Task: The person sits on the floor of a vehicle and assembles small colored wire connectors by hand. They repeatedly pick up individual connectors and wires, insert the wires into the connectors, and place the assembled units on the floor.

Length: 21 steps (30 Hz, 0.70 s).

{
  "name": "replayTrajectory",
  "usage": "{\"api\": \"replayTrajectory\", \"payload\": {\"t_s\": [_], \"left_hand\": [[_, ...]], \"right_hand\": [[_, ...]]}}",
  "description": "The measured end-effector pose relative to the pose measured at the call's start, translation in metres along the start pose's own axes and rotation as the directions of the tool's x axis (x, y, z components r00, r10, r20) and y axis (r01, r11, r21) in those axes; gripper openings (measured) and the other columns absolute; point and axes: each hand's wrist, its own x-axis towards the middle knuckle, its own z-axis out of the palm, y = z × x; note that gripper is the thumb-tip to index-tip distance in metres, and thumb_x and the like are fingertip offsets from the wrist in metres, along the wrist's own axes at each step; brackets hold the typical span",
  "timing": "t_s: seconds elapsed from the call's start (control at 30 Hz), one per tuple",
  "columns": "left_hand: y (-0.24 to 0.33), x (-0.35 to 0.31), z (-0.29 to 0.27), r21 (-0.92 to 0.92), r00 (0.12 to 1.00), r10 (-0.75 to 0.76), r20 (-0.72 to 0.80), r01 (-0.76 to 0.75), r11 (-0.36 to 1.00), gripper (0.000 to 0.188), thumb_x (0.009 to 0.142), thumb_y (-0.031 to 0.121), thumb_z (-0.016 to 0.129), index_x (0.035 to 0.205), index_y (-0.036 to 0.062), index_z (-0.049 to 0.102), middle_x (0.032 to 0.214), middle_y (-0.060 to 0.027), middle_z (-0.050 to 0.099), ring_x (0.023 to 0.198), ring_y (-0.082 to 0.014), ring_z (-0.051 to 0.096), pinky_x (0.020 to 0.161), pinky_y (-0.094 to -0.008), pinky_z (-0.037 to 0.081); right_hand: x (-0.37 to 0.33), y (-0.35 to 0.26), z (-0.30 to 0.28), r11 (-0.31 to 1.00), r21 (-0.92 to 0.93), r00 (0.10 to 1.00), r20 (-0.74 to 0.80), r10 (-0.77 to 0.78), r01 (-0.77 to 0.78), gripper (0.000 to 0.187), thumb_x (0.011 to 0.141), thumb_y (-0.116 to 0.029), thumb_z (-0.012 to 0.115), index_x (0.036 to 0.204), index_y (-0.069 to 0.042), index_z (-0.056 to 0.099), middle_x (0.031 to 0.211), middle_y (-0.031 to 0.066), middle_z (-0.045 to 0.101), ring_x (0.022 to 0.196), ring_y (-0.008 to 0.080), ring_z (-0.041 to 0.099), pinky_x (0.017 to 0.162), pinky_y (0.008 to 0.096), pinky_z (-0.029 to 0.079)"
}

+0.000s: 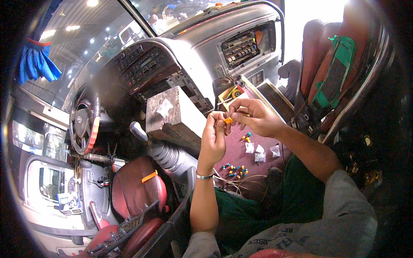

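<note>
Between my two hands, in front of my chest, is a small orange piece (228, 121), too small for its kind to be told. My left hand (214, 139), with a metal band at the wrist, pinches it between thumb and fingertips. From the right comes my right hand (258, 119), its thumb and forefinger closed at the same piece, the other fingers curled. On the red floor below lie several small yellow and teal pieces (234, 172), with a smaller group (246, 137) farther off. Beside those are several small clear plastic bags (260, 155).
A wooden block (180, 109) stands left of my hands, a small bag on top. Beyond it are the gear lever (137, 131) and steering wheel (84, 124). An uncovered fuse panel (243, 49) sits in the dashboard. A tray with a tape roll (236, 93) is behind my hands.
</note>
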Motion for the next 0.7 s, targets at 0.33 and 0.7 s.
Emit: {"api": "replayTrajectory", "payload": {"t_s": [0.33, 0.7], "left_hand": [[-0.004, -0.001, -0.004, 0.059, 1.000, 0.022, -0.022, -0.021, 0.998, 0.021, 0.115, 0.022, 0.042, 0.107, 0.0045, 0.048, 0.087, -0.0013, 0.049, 0.075, -0.0078, 0.047, 0.071, -0.0234, 0.044], [-0.007, 0.002, -0.001, -0.006, 0.984, -0.036, -0.174, 0.035, 0.999, 0.019, 0.107, 0.018, 0.062, 0.116, 0.0015, 0.057, 0.092, -0.0026, 0.064, 0.077, -0.0063, 0.060, 0.066, -0.0205, 0.047]], "right_hand": [[0.004, 0.005, -0.006, 0.978, -0.177, 0.993, 0.065, -0.100, 0.110, 0.009, 0.105, -0.010, 0.061, 0.111, -0.002, 0.061, 0.098, 0.0004, 0.063, 0.089, 0.0068, 0.060, 0.080, 0.0264, 0.051], [0.002, -0.008, -0.003, 0.933, -0.351, 0.977, -0.158, -0.141, 0.078, 0.010, 0.102, -0.009, 0.066, 0.106, 0.000, 0.063, 0.096, 0.0043, 0.065, 0.088, 0.0080, 0.064, 0.072, 0.0264, 0.054]]}}
